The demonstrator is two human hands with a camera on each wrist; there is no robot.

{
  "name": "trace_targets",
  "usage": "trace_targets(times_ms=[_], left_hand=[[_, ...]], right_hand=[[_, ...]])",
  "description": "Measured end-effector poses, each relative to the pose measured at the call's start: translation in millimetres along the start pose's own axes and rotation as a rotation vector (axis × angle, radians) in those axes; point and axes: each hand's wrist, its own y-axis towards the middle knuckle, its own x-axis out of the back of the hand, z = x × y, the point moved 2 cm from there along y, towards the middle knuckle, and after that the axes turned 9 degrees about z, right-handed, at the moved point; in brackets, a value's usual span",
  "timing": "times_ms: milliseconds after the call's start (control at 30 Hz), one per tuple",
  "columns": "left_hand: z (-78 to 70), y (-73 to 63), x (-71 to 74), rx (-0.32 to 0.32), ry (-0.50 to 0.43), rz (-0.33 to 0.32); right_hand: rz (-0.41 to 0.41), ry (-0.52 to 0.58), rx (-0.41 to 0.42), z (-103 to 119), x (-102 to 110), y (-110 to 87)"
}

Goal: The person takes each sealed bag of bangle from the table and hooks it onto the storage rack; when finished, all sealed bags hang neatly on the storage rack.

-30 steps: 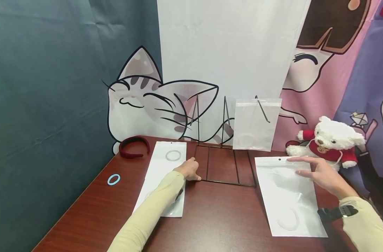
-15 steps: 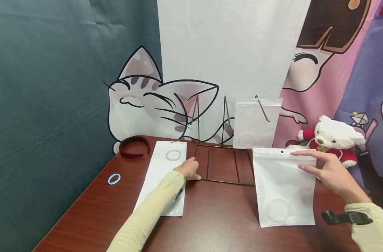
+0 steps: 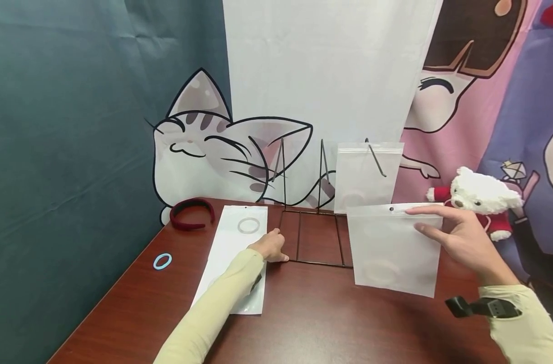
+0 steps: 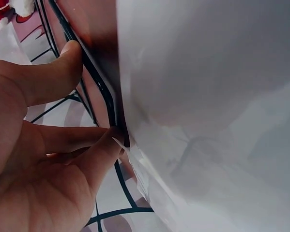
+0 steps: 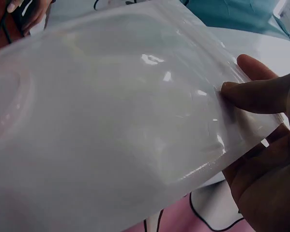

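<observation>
In the head view my right hand (image 3: 467, 242) pinches a white zip bag (image 3: 392, 245) near its upper right corner, thumb on the front. The bag hangs in the air, and a pale ring (image 5: 19, 104) shows through it. My left hand (image 3: 271, 246) holds the front left corner of the black wire display rack (image 3: 322, 264); the left wrist view has its thumb and fingers (image 4: 72, 63) at the wire. A similar bag (image 3: 356, 174) hangs on the rack's right hook, behind the held bag. The two hooks to its left carry nothing.
Two more white bags lie on the table left of the rack, the farther bag (image 3: 231, 237) and the nearer bag (image 3: 249, 307) partly under my left forearm. A dark red headband (image 3: 185, 226) and blue ring (image 3: 155, 263) lie further left. A white teddy bear (image 3: 483, 189) sits at right.
My right hand has lifted the bag off the table and brought it leftward, and its lower edge now hangs higher. The left hand stays at the rack's corner.
</observation>
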Motion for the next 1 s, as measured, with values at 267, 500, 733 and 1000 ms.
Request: trace_targets(times_ms=[267,500,733,1000], left_hand=[[1.8,-1.2,-1.8,0.001,-0.014,-0.009],[1.1,-1.1,-0.3,-0.002,-0.008,-0.005],[2.4,0.6,-0.1,0.002,-0.003,-0.008],[1.2,1.1,-0.4,0.001,0.005,0.002]], right_hand=[[-0.054,0.0,-0.059,7.5,-4.0,12.2],[-0.116,0.019,-0.032,11.5,-6.1,21.1],[-0.184,0.088,-0.017,15.4,-9.2,35.1],[-0.228,0.122,-0.025,14.4,-9.5,44.6]])
